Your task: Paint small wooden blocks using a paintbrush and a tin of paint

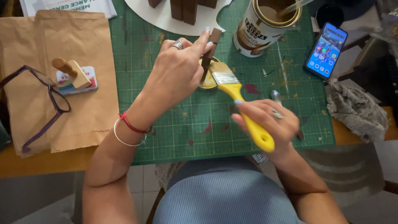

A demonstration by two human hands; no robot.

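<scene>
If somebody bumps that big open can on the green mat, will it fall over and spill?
The can probably would not tip easily: it looks wide and stands flat on the green mat. A hard knock might still spill it, because the lid is off. The stick leaning inside could catch on a passing sleeve.

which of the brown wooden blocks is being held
The narrow brown block gripped by the left hand, beside the yellow brush. The other brown blocks stand untouched on the white sheet behind.
</scene>
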